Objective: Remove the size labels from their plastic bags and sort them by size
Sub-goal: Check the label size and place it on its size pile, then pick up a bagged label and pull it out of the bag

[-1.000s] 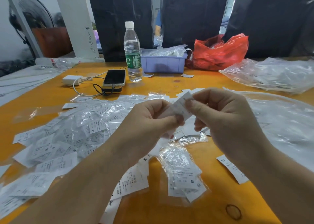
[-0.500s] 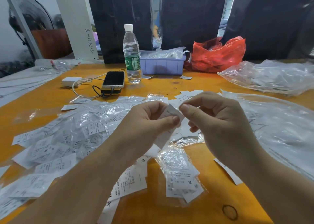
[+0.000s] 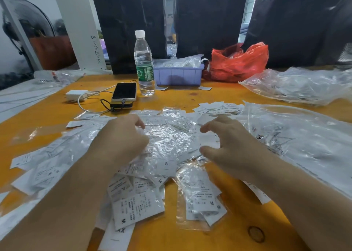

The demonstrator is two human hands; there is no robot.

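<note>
Both hands sit low over the heap of white size labels (image 3: 137,207) & clear plastic bags (image 3: 167,142) on the orange table (image 3: 47,115).

L hand (image 3: 122,138): back of hand faces the camera, fingers curled down into the crinkled plastic near the middle of the heap. Fingertips are hidden behind the hand, so can't tell whether they pinch a bag, a label or nothing.

R hand (image 3: 230,142): fingers spread & bent, claw-like, thumb pointing left, apart from the forefinger. Nothing seen between thumb & fingers; loose labels and film lie right under the fingertips, contact unclear due to blur.

Between the two hands: crumpled clear film w/ labels under it. An "S" label (image 3: 166,166) lies just below that gap, near the R thumb, not held. "M" labels lie nearer the person, below the L wrist. A small bag w/ M labels inside (image 3: 200,199) lies under the R forearm. More labels fan out left of the L arm & behind the R hand.

Far side of table: water bottle (image 3: 143,64), phone (image 3: 124,91) on a dark pack, white charger (image 3: 76,95) w/ cable, purple bin (image 3: 178,75), red bag (image 3: 238,62). Big clear bags (image 3: 297,85) on the right.
</note>
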